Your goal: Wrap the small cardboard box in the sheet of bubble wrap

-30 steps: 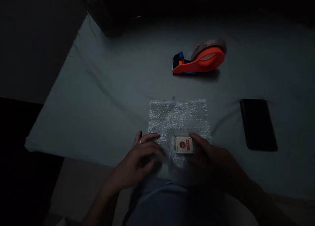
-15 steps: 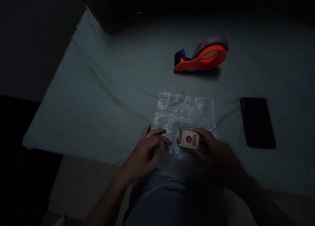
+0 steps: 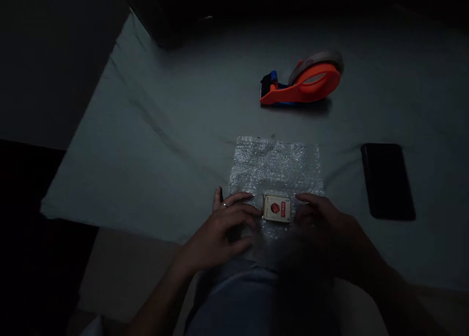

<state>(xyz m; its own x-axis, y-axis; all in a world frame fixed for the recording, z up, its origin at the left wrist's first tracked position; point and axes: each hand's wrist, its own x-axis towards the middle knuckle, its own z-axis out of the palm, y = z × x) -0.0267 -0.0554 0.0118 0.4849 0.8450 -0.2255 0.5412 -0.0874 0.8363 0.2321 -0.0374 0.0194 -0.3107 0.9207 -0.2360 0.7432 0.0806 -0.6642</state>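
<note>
We are resting our left hand (image 3: 223,228) on the near left edge of the bubble wrap sheet (image 3: 276,167), fingers curled loosely, gripping nothing. Our right hand (image 3: 322,219) is lying beside the small box (image 3: 276,208), which is sitting flat on the sheet's near edge; whether it is touching, we cannot tell. A tape dispenser (image 3: 302,79) and dark phone (image 3: 387,180) are lying farther off on the tabletop (image 3: 164,145).

open cloth (image 3: 154,145) left; tape dispenser (image 3: 302,79) ahead, probably a phone (image 3: 387,180) right.
</note>
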